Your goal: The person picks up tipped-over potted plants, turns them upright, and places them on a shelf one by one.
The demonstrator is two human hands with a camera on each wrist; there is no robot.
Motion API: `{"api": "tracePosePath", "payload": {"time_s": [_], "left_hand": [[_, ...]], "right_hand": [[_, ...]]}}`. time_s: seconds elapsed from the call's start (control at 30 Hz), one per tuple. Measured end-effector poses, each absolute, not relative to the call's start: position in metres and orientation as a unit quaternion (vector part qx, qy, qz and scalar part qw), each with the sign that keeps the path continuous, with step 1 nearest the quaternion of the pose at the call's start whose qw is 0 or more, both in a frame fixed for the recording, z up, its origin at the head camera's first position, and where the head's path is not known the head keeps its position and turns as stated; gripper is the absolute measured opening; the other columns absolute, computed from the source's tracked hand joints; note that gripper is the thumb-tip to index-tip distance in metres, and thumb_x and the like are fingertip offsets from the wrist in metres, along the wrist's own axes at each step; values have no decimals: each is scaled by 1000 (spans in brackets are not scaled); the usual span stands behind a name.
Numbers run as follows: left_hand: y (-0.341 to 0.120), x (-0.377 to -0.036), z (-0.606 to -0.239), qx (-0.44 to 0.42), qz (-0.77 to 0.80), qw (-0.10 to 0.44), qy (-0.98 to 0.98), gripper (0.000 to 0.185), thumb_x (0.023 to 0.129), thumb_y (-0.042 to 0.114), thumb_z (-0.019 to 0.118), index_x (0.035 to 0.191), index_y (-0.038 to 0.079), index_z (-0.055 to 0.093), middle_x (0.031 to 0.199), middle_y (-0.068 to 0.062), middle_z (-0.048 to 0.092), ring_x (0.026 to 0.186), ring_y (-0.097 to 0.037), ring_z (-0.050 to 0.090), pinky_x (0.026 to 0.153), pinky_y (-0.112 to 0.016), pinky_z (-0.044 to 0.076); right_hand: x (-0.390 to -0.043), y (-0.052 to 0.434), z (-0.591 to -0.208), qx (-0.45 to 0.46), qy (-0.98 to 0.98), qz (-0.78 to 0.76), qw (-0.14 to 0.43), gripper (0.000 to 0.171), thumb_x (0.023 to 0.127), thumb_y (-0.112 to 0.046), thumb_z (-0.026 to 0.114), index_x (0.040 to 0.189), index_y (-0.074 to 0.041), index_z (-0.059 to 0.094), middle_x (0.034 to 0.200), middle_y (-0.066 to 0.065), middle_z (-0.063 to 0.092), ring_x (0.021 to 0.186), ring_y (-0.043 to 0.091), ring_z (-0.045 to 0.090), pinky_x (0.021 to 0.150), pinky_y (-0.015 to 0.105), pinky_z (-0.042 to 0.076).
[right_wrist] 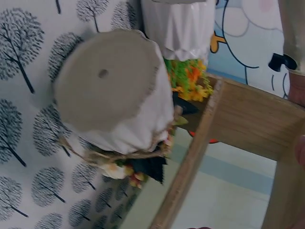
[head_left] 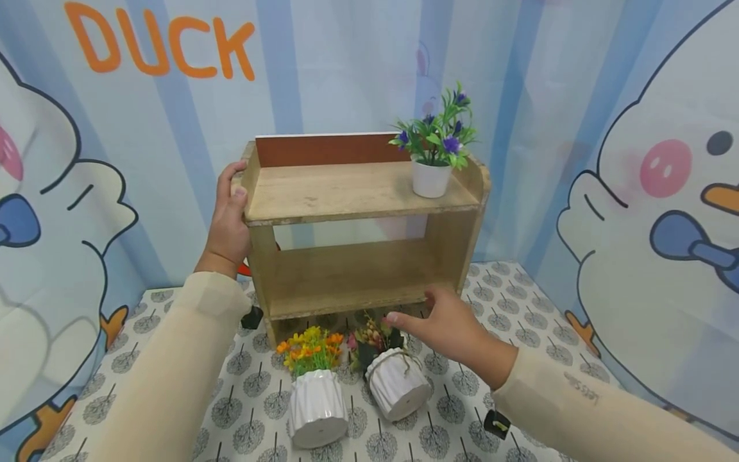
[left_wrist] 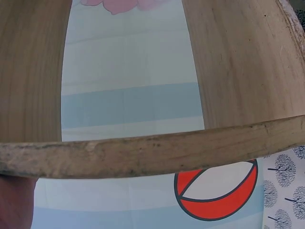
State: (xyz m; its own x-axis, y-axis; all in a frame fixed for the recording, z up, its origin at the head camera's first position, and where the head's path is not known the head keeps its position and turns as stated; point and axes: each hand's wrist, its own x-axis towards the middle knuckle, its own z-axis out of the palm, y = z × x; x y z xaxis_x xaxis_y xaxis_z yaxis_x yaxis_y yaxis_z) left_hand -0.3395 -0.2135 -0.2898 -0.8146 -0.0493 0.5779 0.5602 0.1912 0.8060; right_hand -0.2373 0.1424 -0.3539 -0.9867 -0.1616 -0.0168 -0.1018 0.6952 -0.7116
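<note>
Gripping the wooden shelf unit [head_left: 358, 224] at its upper left side panel, your left hand [head_left: 229, 221] has the fingers curled over the panel's front edge; the left wrist view shows only the rough underside lip of the top board [left_wrist: 152, 152], so you can't read the finger wrap from there. Your right hand [head_left: 447, 324] is loose with fingers extended, holding nothing, hovering just in front of the lower shelf edge and right above the tipped twine-wrapped pot [head_left: 397, 382]

Where things sit: the shelf unit stands on the tree-print counter [head_left: 519, 308] against the duck backdrop. Purple-flower pot [head_left: 433, 163] is upright on the top board, right end. Two white ribbed pots lie on their sides in front of the unit, the orange-flower pot [head_left: 316, 401] on the left and the twine one beside it, nearly touching

Handling, my read:
- Shelf: rigid board, probably light for its size, raw chipped edges, so decent friction. Take it by both side panels; a one-sided lift likely racks it and tips the purple pot off
- Ribbed pots: look ceramic or cement, hard and likely chippable, round so they may roll. Wrap the ribbed body, not the plastic foliage, which looks soft and may pull out
- Twine pot's flat base [right_wrist: 107, 78] faces the right wrist camera; grab it round the body below the twine
</note>
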Motion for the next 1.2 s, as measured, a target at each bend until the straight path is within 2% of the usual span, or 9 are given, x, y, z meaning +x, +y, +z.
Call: {"api": "tracePosePath", "payload": {"time_s": [0.07, 0.17, 0.37, 0.5, 0.63, 0.73, 0.97, 1.2], "left_hand": [[-213, -340, -290, -175, -614, 250, -728, 52, 114, 35, 23, 164, 20, 26, 152, -22, 33, 104, -17, 45, 95, -32, 34], [-213, -340, -290, -176, -615, 252, -726, 52, 114, 35, 23, 164, 19, 26, 151, -22, 34, 104, -18, 44, 95, -32, 34], [-213, -341, -289, -176, -614, 253, -727, 52, 114, 34, 23, 164, 19, 26, 152, -22, 33, 105, -19, 44, 94, -33, 34], [-214, -341, -290, -175, -613, 251, -729, 52, 114, 34, 23, 164, 20, 26, 154, -22, 32, 106, -19, 44, 95, -33, 34], [-214, -341, -290, -176, -613, 249, -729, 51, 114, 34, 23, 164, 21, 26, 156, -21, 31, 108, -20, 43, 95, -33, 34], [-214, -341, -290, -176, -614, 249, -728, 52, 114, 34, 23, 164, 21, 26, 158, -21, 30, 110, -21, 42, 97, -33, 33], [-214, -339, -289, -169, -609, 247, -735, 51, 114, 35, 23, 164, 23, 26, 160, -18, 29, 113, -21, 42, 98, -34, 33], [-213, -339, -289, -167, -608, 247, -736, 51, 114, 34, 23, 164, 23, 26, 161, -17, 29, 114, -21, 41, 98, -34, 33]], "right_hand": [[-238, 142, -362, -70, 923, -374, 56, 100, 90, -65, 75, 160, -3, 41, 153, 27, 52, 135, 46, 56, 102, 60, 51], [-237, 142, -373, -58, 933, -345, 88, 103, 89, -68, 74, 154, 7, 45, 144, 31, 58, 127, 46, 61, 97, 59, 53], [-239, 140, -394, -57, 935, -323, 131, 105, 86, -65, 78, 147, 16, 48, 146, 36, 54, 132, 50, 56, 102, 60, 51], [-240, 141, -407, -57, 936, -314, 146, 101, 86, -62, 79, 140, 19, 53, 139, 36, 59, 127, 49, 60, 100, 58, 53], [-240, 140, -416, -59, 938, -308, 147, 90, 83, -58, 82, 124, 18, 61, 120, 30, 68, 109, 40, 67, 90, 52, 56], [-238, 138, -422, -53, 939, -305, 148, 82, 82, -58, 83, 114, 15, 64, 106, 22, 70, 95, 32, 67, 84, 48, 57], [-237, 135, -432, -49, 935, -309, 168, 86, 82, -59, 83, 117, 16, 62, 104, 20, 70, 92, 28, 66, 85, 46, 57], [-234, 132, -440, -51, 928, -317, 188, 75, 82, -61, 82, 107, 9, 66, 97, 12, 68, 87, 23, 63, 81, 41, 54]]}}
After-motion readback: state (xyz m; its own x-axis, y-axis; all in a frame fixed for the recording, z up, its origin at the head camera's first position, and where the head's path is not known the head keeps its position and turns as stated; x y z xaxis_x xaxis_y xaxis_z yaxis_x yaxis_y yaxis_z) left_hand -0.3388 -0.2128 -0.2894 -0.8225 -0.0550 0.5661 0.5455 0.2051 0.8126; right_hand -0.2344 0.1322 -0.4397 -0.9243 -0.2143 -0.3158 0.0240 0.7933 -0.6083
